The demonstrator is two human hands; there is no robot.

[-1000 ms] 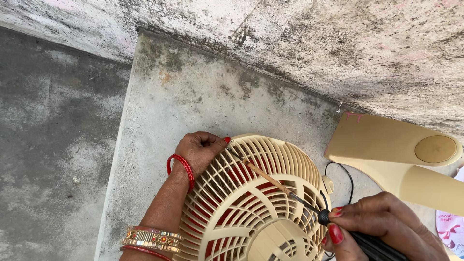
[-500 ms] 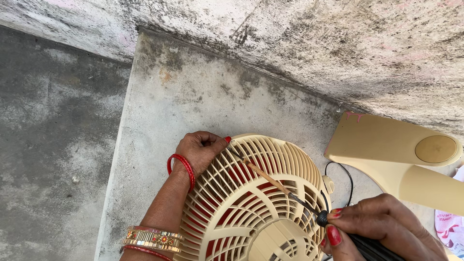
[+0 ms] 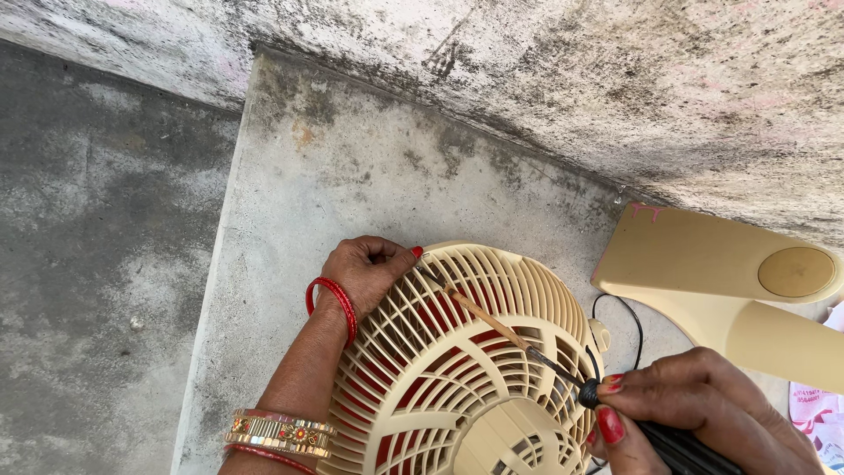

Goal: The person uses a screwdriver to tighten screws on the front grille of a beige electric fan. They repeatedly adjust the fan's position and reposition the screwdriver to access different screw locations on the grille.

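One cream fan cage [image 3: 457, 369], two hands: left hand [image 3: 365, 273] grips its rim at ten o'clock; right hand [image 3: 703, 409] pinches one thin tool [image 3: 519, 339].

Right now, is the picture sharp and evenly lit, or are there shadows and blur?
Head view: soft, even daylight, no glare; only faint shadow under the cream fan grille. The left hand and the right hand with its dark-handled tool look sharp; the concrete floor is crisp too.
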